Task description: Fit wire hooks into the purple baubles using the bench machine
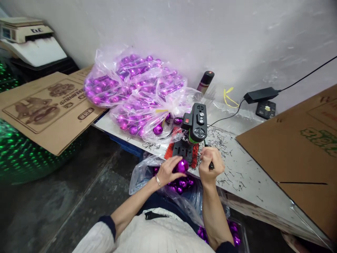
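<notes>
My left hand [168,171] is closed on a shiny purple ball [182,166], fingers along one side and thumb below. My right hand [211,163] is wrapped round a black lever handle [211,166], its knob poking out beneath the fist. The lever belongs to a small black bench machine [199,123] with round grilles and a red switch. Its slotted black base [181,150] sits on a red mat [195,155], just beyond the ball. Under my hands an open plastic bag [139,177] holds more purple balls [181,184].
Large clear bags of purple balls [134,82] fill the table's left side. Black shavings [221,140] litter the white tabletop. A dark spray can [205,81] and a power adapter [260,95] stand by the wall. Cardboard [295,140] blocks the right; more cardboard [52,109] lies left.
</notes>
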Demonstrator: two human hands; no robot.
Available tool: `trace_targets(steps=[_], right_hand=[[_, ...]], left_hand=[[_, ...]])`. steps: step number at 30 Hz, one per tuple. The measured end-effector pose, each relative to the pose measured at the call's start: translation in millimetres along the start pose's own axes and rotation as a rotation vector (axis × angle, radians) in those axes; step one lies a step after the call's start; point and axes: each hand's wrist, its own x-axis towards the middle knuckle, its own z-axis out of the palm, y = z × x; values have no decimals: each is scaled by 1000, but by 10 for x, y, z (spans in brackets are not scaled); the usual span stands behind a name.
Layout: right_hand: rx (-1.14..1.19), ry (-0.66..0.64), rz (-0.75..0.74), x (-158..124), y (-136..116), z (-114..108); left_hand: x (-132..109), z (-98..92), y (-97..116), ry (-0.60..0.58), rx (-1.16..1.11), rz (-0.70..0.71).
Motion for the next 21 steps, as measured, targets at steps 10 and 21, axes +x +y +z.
trace_targets(steps=[10, 21], right_hand=[[-65, -40, -79, -221, 79, 20], [-70, -23, -56, -204, 51, 27]], left_hand=[[-200, -208, 31, -414, 186, -121], [1498, -921, -761, -88, 569, -622]])
